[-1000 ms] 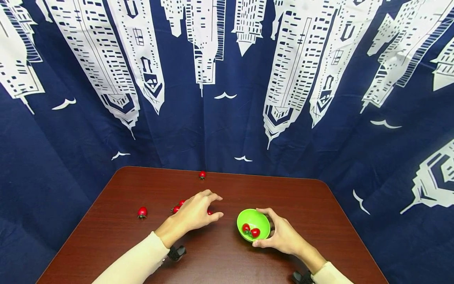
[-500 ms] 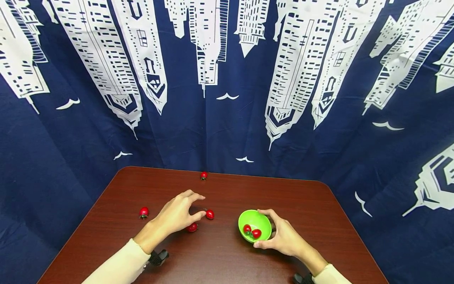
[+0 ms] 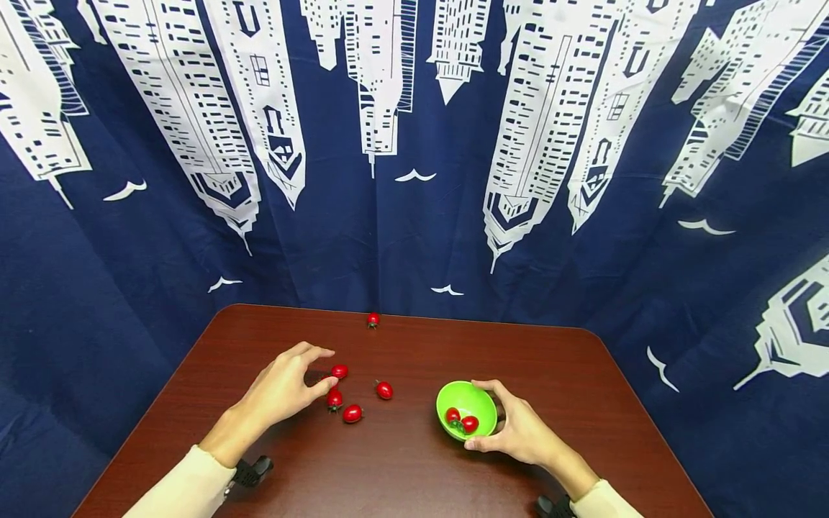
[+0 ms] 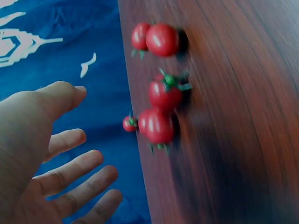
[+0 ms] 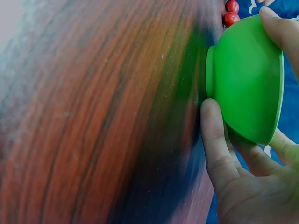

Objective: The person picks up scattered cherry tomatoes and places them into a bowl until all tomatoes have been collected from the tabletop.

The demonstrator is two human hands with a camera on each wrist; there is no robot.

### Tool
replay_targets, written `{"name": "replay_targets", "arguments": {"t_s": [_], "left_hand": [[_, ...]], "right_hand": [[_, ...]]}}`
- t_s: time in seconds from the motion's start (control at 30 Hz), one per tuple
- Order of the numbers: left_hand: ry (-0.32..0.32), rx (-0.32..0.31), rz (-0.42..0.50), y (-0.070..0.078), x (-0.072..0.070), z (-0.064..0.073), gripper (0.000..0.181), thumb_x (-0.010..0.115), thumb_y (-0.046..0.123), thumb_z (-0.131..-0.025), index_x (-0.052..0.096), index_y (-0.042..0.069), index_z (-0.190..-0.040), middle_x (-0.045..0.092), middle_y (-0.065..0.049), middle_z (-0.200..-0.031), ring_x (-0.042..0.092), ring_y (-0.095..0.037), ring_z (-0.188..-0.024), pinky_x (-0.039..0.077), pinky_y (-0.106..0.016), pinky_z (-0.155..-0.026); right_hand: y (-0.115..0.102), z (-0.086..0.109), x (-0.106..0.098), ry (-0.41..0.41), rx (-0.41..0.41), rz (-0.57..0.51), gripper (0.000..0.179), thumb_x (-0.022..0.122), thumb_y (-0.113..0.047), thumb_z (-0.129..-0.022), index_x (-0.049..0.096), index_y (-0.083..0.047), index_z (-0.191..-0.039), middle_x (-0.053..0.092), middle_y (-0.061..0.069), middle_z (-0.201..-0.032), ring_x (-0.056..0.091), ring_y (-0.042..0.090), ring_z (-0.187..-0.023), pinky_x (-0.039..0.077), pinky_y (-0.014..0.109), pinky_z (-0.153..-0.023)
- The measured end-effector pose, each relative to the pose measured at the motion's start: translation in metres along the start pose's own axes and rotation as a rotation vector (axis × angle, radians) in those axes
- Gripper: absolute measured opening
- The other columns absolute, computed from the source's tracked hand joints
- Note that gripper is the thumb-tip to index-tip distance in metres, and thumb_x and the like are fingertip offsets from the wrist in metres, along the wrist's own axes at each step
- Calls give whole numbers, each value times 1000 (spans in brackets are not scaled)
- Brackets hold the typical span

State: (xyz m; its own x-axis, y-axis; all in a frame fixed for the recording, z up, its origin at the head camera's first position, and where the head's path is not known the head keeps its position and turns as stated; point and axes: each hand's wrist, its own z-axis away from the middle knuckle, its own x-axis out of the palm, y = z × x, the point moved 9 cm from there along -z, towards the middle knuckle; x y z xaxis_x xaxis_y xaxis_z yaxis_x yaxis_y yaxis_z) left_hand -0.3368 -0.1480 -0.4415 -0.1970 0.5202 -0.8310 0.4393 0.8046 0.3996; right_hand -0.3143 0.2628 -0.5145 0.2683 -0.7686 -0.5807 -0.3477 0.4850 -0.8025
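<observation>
My left hand point(image 3: 278, 388) hovers over the left part of the table, its fingers spread and holding nothing. Close by its fingertips lie cherry tomatoes, one point(image 3: 340, 371) by the index finger, another point(image 3: 334, 399) just past the thumb, and a third point(image 3: 352, 413) nearer to me. In the left wrist view the relaxed fingers stay apart from the tomatoes point(image 4: 163, 40). My right hand point(image 3: 518, 432) grips a green bowl point(image 3: 463, 396) by its right side, thumb and fingers around the wall. Inside sit two cherry tomatoes point(image 3: 470, 424). The right wrist view shows the bowl's outer wall point(image 5: 247, 79).
A cherry tomato point(image 3: 384, 390) lies between the left hand and the bowl. Another tomato point(image 3: 373, 319) sits at the back edge of the brown wooden table point(image 3: 414, 475). Behind the table hangs a blue curtain point(image 3: 401, 237) with white printed buildings.
My left hand has moved left, away from the bowl, uncovering tomatoes near the middle and covering the one at the far left. The right hand and bowl stay nearly still.
</observation>
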Motion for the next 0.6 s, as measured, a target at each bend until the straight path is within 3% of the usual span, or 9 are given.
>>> {"name": "replay_targets", "arguments": {"t_s": [0.3,0.5,0.6], "left_hand": [[30,-57,-18,-36,-19,19,49,96,32,-97,82,12,-139,82,-11,-131,82,-37,-117,69,-59,-95],[4,-103,-39,-62,-23,29,56,99,35,-94,81,10,-141,79,-17,-135,78,-42,-119,67,-64,-96],[-27,-117,-51,-71,-23,33,61,100,38,-92,80,10,-142,77,-20,-139,76,-46,-126,65,-69,-100]], "right_hand": [[-2,-1,0,-7,0,11,104,109,-27,-81,52,-6,-166,74,25,-146,81,15,-111,71,28,-82],[-2,-2,0,-14,-4,3,102,108,-27,-82,52,-5,-165,70,24,-157,80,14,-113,71,28,-82],[-1,-2,0,-16,0,0,102,108,-26,-83,52,-5,-166,71,26,-151,80,15,-112,71,28,-81]]}}
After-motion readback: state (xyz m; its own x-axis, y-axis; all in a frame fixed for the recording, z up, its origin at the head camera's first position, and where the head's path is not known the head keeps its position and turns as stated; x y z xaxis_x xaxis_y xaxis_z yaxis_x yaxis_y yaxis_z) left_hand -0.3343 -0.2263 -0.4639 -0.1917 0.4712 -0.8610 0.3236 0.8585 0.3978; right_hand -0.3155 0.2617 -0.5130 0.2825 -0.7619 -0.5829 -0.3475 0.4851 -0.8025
